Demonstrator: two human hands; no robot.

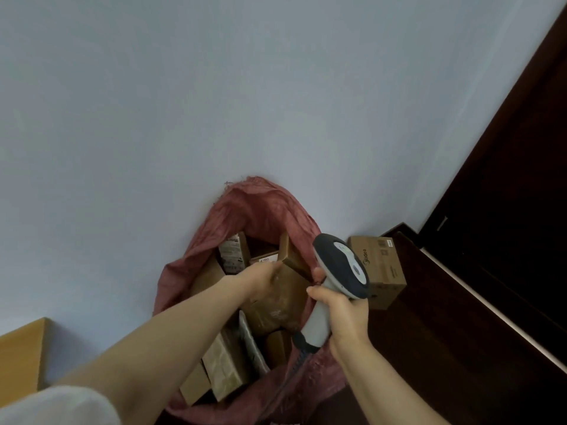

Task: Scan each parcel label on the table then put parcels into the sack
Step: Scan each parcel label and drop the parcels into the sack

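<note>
Pale wall (214,87) behind a red sack (254,207) of parcels (227,363): left hand (264,280) grips a brown parcel (288,292) inside it, right hand (343,317) clasps the scanner (340,265) handle

Left hand (260,280) holds parcel (277,302) in sack (245,204); right hand (342,314) grips scanner (340,265).

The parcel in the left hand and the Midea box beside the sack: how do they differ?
The parcel lies inside the sack; the Midea box stands outside it. The left hand grips the parcel; no hand touches the Midea box. The parcel looks plain and taped; the Midea box bears printing. Both are brown cardboard.
</note>
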